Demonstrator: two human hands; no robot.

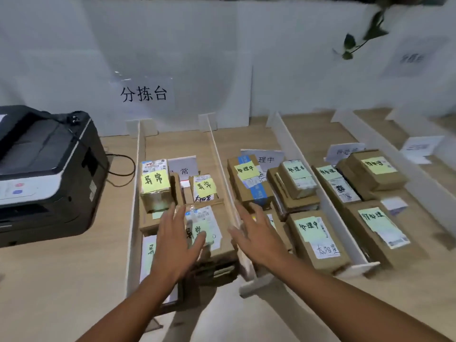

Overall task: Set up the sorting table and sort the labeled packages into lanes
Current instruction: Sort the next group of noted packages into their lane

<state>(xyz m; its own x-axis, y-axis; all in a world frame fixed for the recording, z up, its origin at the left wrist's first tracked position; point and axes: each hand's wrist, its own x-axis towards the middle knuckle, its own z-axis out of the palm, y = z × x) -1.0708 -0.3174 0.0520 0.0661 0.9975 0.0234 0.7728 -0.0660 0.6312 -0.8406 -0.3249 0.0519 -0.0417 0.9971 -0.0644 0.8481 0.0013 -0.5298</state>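
Both hands reach in from 6 o'clock, fingers spread and straight, gripping nothing. The left hand (172, 240) is over a labeled package (214, 228) at the near end of the leftmost lane (172, 144). The right hand (257, 236) is over the divider (222, 169) along its 3 o'clock edge. The package's long axis runs toward 12 o'clock. Bare table (61, 280) lies at 8 o'clock, below the printer (44, 169).

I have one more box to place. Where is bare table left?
Bare wood shows behind the boxes at each lane's back, near the wall; between printer and leftmost divider; and in the far-right lane around its card. Lane fronts are crowded with boxes.
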